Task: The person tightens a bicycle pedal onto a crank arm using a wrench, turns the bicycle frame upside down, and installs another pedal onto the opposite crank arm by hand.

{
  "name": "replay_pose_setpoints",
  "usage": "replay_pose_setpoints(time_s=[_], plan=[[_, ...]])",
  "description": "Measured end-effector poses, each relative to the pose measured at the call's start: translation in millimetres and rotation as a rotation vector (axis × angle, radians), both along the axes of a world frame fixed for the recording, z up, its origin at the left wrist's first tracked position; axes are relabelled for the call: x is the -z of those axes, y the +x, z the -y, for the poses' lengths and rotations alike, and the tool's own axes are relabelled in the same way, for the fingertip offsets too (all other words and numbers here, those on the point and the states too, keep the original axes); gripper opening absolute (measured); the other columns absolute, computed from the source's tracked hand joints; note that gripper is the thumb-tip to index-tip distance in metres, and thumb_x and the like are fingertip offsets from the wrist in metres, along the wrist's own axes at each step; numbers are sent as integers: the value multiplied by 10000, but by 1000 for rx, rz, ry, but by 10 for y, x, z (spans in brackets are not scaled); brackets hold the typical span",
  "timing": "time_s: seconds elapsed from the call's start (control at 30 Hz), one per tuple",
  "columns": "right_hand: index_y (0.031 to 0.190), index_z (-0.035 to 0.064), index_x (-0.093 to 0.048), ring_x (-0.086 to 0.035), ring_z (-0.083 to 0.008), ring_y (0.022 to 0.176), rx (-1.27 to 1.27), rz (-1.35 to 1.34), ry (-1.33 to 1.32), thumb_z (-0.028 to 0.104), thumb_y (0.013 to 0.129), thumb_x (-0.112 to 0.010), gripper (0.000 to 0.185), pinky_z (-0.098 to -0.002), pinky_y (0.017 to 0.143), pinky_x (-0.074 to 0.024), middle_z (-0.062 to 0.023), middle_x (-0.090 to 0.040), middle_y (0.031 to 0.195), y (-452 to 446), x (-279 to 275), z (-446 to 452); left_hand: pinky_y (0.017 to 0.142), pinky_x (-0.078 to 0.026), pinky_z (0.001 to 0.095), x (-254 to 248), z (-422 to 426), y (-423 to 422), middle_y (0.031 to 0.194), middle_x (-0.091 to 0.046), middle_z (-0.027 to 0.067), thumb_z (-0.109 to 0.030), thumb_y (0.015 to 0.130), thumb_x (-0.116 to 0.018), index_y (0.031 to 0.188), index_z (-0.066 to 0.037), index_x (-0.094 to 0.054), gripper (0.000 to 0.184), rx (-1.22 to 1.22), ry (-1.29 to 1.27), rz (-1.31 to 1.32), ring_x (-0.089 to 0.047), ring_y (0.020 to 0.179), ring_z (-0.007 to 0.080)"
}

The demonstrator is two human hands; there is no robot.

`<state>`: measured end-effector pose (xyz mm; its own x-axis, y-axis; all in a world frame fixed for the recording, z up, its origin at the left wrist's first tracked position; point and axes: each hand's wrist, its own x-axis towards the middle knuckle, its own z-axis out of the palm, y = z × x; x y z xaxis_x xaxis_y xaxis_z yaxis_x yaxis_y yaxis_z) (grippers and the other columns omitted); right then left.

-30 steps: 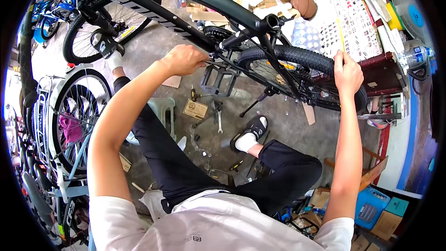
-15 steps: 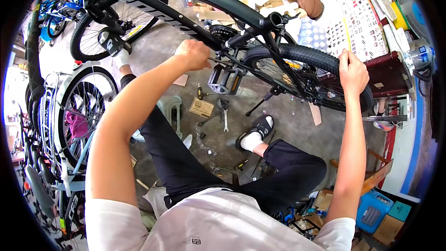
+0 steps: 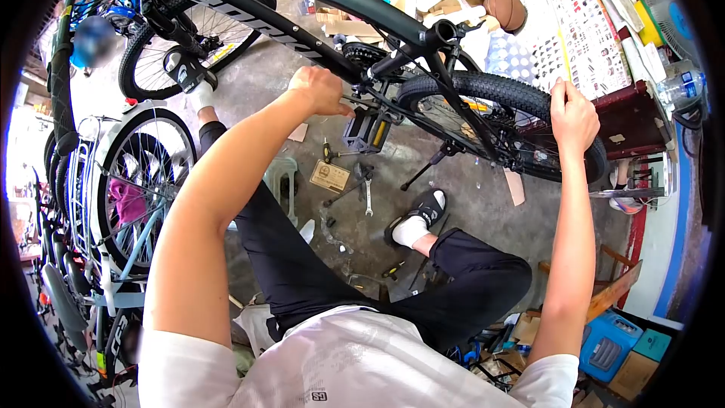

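Observation:
A black mountain bike (image 3: 257, 19) with white lettering on its frame leans across the upper view. My left hand (image 3: 319, 91) is closed beside the crank, just above the pedal (image 3: 366, 131). Some thin metal part runs from its fingers toward the pedal, too hidden to name. At the right, my right hand (image 3: 575, 115) is closed over the top of the rear tyre (image 3: 498, 89); its grip partly hides the tread. Below the frame, the kickstand (image 3: 430, 166) points down to the floor.
A wrench (image 3: 368, 195), a small cardboard box (image 3: 330, 176) and several tools lie on the floor between my feet. Another bike's wheel (image 3: 147, 181) stands at the left. A basketball (image 3: 505, 9) sits among cardboard at the back. A blue case (image 3: 608, 344) is at lower right.
My left hand has shifted very slightly right and down, still closed near the crank. My right hand stays at the tyre. The view has moved a little.

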<state>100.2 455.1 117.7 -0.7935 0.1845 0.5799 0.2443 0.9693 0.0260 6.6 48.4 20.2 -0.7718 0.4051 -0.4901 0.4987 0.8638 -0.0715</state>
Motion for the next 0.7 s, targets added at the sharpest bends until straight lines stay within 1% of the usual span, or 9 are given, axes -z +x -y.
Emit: replay_pose_setpoints(time_s=[0.13,0.23,0.27,0.33,0.37,0.47,0.5,0.67,0.7], plan=[[790,113,-697,-650,-441,698,1,17,13,413,962,-533,383,-524,613,-510,-200,-672,747,1,15,-34,896,-528,421,42,-59,-28,1059,-728,156,-755,843,-541,988,-80,-769,727,54,-49,-3,-683,1049,325],[867,144,-739,-658,-456,757,54,65,3,446,961,-500,396,-528,663,-528,-212,-688,803,-8,-10,-47,872,-542,440,83,-91,-153,1017,-728,183,-664,966,-403,971,-59,-765,705,180,-133,77,-695,1006,339],[867,144,-739,-658,-456,757,56,74,9,446,961,-500,396,-528,663,-528,-212,-688,803,-13,-18,-38,872,-542,440,95,-91,-180,1017,-728,183,-664,966,-403,971,-59,-765,705,183,-127,85,-695,1006,339],[876,151,-742,-659,-455,775,76,70,-16,457,960,-490,406,-535,683,-528,-215,-688,803,-10,-11,-29,854,-550,412,81,-95,-192,873,-749,123,-593,985,-423,943,-52,-766,642,165,-153,122,-718,929,292],[911,175,-745,-657,-445,813,105,105,-4,491,976,-466,426,-526,691,-509,-201,-694,840,-24,0,-65,858,-552,420,106,-75,-197,926,-749,136,-576,983,-439,962,-44,-763,623,146,-119,104,-716,942,311],[899,154,-747,-661,-455,794,91,72,3,489,954,-481,431,-534,698,-530,-218,-689,812,-47,22,-87,872,-551,425,46,-44,-116,978,-744,154,-575,975,-459,982,-48,-763,609,181,-46,-4,-711,971,329],[918,156,-749,-662,-453,803,88,78,0,500,953,-478,440,-534,708,-530,-223,-690,828,-50,20,-90,887,-547,430,55,-48,-126,1026,-738,163,-583,966,-476,1001,-48,-761,607,148,-52,16,-702,1003,340],[944,171,-749,-666,-451,833,91,84,-23,517,953,-468,446,-524,720,-532,-210,-700,858,-22,16,-66,893,-547,437,94,-29,-98,1048,-734,167,-599,953,-493,1024,-42,-753,619,151,4,-31,-693,1031,338],[946,175,-749,-666,-451,834,103,82,-31,522,951,-467,447,-523,719,-533,-207,-701,858,-31,4,-65,876,-549,442,110,-19,-96,1013,-731,182,-635,923,-513,987,-44,-758,643,141,31,-46,-695,996,356]])
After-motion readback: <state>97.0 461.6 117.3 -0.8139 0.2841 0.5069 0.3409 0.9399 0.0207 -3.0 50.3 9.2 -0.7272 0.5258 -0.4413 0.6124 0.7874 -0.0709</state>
